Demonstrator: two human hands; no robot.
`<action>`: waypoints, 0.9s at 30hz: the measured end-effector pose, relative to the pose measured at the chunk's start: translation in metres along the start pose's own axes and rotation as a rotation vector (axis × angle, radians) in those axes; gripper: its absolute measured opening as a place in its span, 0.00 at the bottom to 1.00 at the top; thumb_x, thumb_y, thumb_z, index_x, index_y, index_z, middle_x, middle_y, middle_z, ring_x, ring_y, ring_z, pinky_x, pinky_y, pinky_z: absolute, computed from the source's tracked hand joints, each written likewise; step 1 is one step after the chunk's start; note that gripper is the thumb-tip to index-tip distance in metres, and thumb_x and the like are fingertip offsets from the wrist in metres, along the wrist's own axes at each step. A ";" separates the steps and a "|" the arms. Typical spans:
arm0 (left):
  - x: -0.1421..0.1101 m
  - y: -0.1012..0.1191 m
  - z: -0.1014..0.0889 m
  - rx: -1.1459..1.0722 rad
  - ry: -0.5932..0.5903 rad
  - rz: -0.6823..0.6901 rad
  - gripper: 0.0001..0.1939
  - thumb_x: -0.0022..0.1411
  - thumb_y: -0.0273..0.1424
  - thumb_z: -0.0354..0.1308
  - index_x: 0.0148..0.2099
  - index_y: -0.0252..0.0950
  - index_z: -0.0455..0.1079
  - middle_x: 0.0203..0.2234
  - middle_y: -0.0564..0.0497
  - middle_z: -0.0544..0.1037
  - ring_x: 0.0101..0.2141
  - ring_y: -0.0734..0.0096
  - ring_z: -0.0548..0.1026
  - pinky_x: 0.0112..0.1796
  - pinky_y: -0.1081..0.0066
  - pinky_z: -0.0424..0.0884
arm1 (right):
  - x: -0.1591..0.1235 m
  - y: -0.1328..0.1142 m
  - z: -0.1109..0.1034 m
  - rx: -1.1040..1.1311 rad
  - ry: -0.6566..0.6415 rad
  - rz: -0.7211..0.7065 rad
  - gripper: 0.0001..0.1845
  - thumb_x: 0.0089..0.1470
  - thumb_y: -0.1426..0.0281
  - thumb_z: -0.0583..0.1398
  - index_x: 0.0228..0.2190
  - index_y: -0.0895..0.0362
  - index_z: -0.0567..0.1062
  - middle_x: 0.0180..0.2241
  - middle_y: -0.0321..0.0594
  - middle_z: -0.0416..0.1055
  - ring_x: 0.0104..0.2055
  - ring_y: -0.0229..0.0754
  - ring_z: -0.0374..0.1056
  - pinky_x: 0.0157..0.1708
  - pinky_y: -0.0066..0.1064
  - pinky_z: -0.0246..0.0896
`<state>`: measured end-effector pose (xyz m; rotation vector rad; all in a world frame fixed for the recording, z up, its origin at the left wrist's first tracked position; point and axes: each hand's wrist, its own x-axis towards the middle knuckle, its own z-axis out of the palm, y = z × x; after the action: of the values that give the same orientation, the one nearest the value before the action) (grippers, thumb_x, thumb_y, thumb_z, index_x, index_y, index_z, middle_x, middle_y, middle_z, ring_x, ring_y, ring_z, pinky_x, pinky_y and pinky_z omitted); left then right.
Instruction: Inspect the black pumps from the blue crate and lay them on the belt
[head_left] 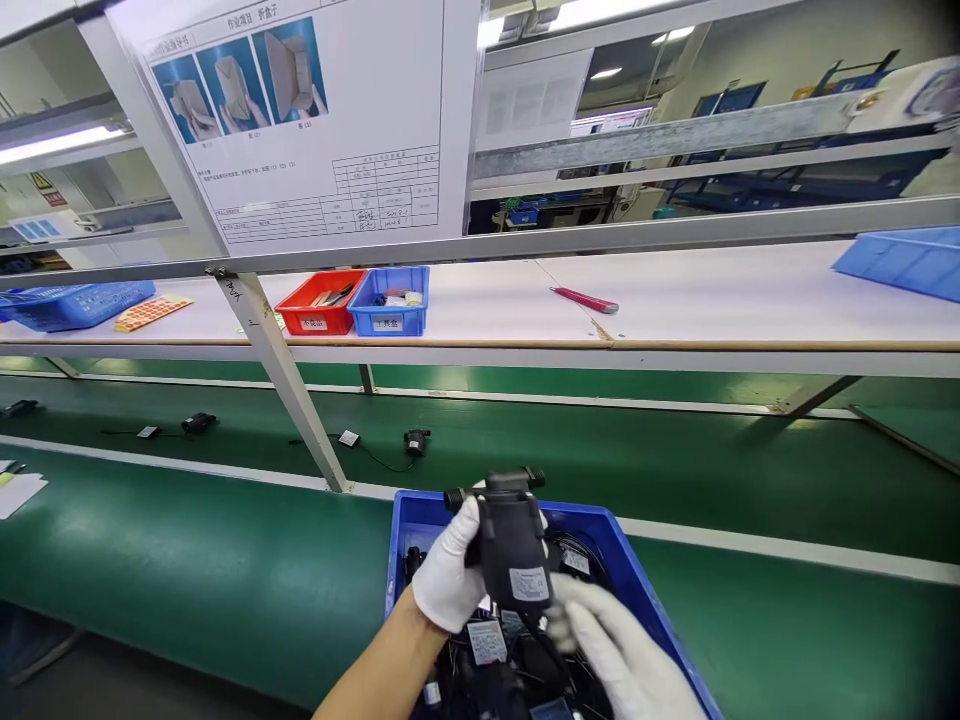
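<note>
**Black device point(512, 540) held over blue bin point(589, 519)**

Head view: bin, at six o'clock, contains black cables point(602, 562) and labelled parts point(487, 642). Left hand point(450, 572) clamps the near-upright device, ridged ports point(454, 499) toward nine and three; blurred right hand point(611, 640), beside it, grip unclear. Device label point(529, 584) unreadable; toward ten, red tray point(313, 322) reads 不良品, blue tray point(388, 310) 工具盒.

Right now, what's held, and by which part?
The left hand holds a black device by its left side; whether the right hand grips it cannot be told.
</note>
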<state>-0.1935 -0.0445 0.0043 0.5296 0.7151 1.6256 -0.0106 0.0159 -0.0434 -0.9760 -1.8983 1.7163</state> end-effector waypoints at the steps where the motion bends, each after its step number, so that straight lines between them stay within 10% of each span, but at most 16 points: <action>1: -0.003 -0.002 0.002 0.122 0.053 0.082 0.36 0.63 0.59 0.59 0.56 0.33 0.74 0.47 0.42 0.80 0.45 0.59 0.78 0.51 0.62 0.71 | 0.004 0.000 -0.001 0.014 0.058 -0.033 0.27 0.59 0.46 0.60 0.53 0.47 0.78 0.52 0.46 0.78 0.51 0.54 0.75 0.51 0.40 0.74; 7: -0.019 -0.039 0.000 0.786 0.313 0.478 0.52 0.53 0.47 0.73 0.71 0.39 0.52 0.62 0.37 0.67 0.61 0.46 0.68 0.64 0.53 0.61 | 0.029 -0.008 0.014 -0.071 0.059 -0.174 0.40 0.51 0.61 0.69 0.65 0.49 0.68 0.60 0.47 0.73 0.61 0.58 0.71 0.61 0.50 0.67; 12: -0.023 -0.061 -0.026 1.085 0.276 0.634 0.55 0.52 0.40 0.75 0.72 0.38 0.46 0.64 0.33 0.61 0.64 0.39 0.63 0.66 0.47 0.58 | 0.032 -0.014 0.019 -0.058 0.011 -0.273 0.40 0.50 0.68 0.68 0.64 0.51 0.68 0.64 0.47 0.70 0.66 0.56 0.66 0.67 0.50 0.60; 21: -0.031 -0.043 -0.016 1.109 0.239 0.710 0.54 0.48 0.39 0.78 0.71 0.36 0.54 0.62 0.32 0.67 0.61 0.39 0.68 0.64 0.47 0.61 | 0.027 -0.022 0.014 -0.140 0.071 -0.370 0.37 0.45 0.66 0.70 0.58 0.52 0.73 0.60 0.48 0.74 0.59 0.56 0.72 0.62 0.47 0.68; 27: -0.043 -0.025 -0.045 1.107 0.019 0.641 0.77 0.31 0.58 0.78 0.76 0.45 0.40 0.71 0.34 0.54 0.69 0.30 0.57 0.67 0.36 0.53 | 0.024 -0.035 0.006 -0.206 0.081 -0.238 0.34 0.46 0.67 0.69 0.56 0.52 0.73 0.56 0.46 0.76 0.54 0.54 0.76 0.60 0.47 0.70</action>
<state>-0.2000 -0.0915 -0.0433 1.6640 1.5704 1.6795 -0.0392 0.0285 -0.0138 -0.8370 -2.0744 1.3482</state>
